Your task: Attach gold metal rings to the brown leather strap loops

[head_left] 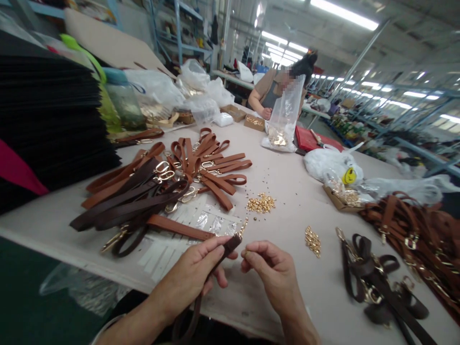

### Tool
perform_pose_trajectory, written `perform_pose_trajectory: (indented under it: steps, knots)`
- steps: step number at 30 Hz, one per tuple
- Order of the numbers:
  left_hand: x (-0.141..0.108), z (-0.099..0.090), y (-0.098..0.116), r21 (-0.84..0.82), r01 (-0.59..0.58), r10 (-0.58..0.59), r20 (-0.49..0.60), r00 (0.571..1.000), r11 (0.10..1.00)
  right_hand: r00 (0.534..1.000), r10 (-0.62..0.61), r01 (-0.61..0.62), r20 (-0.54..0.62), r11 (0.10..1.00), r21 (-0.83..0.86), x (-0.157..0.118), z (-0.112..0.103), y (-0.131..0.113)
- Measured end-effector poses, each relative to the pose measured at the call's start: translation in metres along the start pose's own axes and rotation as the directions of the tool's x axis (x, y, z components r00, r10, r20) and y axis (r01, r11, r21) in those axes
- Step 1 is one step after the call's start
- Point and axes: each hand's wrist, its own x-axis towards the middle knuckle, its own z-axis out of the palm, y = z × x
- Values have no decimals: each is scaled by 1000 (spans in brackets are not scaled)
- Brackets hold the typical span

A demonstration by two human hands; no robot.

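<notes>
A dark brown strap (pixel 233 243) is pinched in my left hand (pixel 201 268), its folded end pointing up and away, with a small gold chain or clasp at the tip. The rest of this strap hangs below the hand past the table edge. Close on its right, my right hand (pixel 271 268) has thumb and forefinger pressed together; whatever is between them is too small to make out. Beyond the hands lies a pile of small gold pieces (pixel 261 203), and a second gold pile (pixel 313 241) rests farther right. A tan strap (pixel 179 227) lies behind my left hand.
Brown straps with gold hooks (pixel 194 163) heap at left, beside a black stack (pixel 53 115). At right are dark straps (pixel 373 273) and tan straps (pixel 413 230). A plastic bag (pixel 285 120) stands at the far side, where a person (pixel 266 93) sits.
</notes>
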Motion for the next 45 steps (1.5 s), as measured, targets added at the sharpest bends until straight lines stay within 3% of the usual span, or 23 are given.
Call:
perform_pose_trajectory:
  steps: [16,20,24,29,32,35,38,40,42,45]
  knots:
    - [-4,7,-11,205,47,-52,20,998,978,1000,-31,29,-6,982,-184,-3,0,3]
    - [1,6,-22,323,-24,36,-30,999,946,999,-42,36,-26,982,-185,-3,0,3]
    - [5,5,-27,411,-100,127,-39,991,906,997,-21,15,-79,997,-72,-5,-2,9]
    - [7,16,-26,394,-92,113,-32,993,915,990,-46,24,-136,987,-161,-13,-2,4]
    - [9,28,-19,328,-46,67,-53,996,944,989,-91,59,-116,966,-252,-16,-14,-4]
    - [13,35,-10,227,13,5,-77,997,974,960,-217,103,-176,861,-499,-17,-52,-5]
    - [17,33,-9,148,28,-11,-114,993,989,893,-347,-59,-285,539,-840,-17,-108,3]
    - [20,29,-12,80,51,-42,-114,993,995,875,-373,-183,-308,335,-924,-17,-140,10]
    - [22,26,-18,-16,90,-91,-83,992,996,882,-363,-221,-301,246,-944,-16,-161,16]
    - [23,26,-23,-127,158,-161,-12,987,979,901,-343,-214,-266,180,-960,-12,-172,20]
